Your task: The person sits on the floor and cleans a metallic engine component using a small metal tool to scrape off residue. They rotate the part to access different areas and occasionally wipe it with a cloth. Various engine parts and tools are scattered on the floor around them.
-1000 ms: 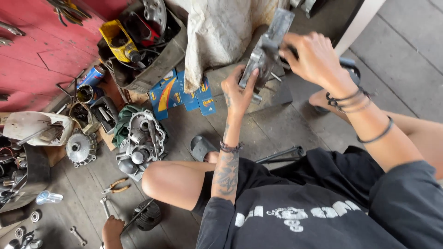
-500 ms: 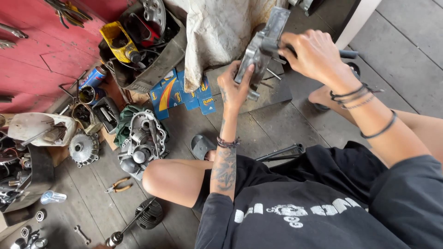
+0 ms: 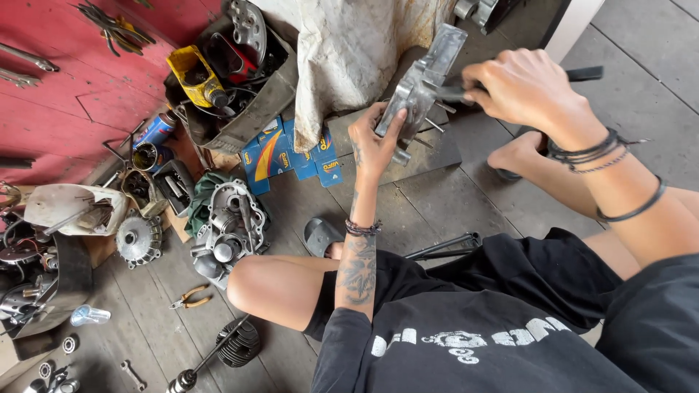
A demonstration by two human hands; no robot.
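The left hand is raised at arm's length with its wrist bent back, fingers closed around the lower edge of a grey metal casing held upright above the floor. The right hand comes in from the right, fist closed on a dark-handled tool whose tip meets the casing's side.

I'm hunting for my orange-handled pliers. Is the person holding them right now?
No, the pliers lie on the floor planks, while both hands grip a grey metal casing.
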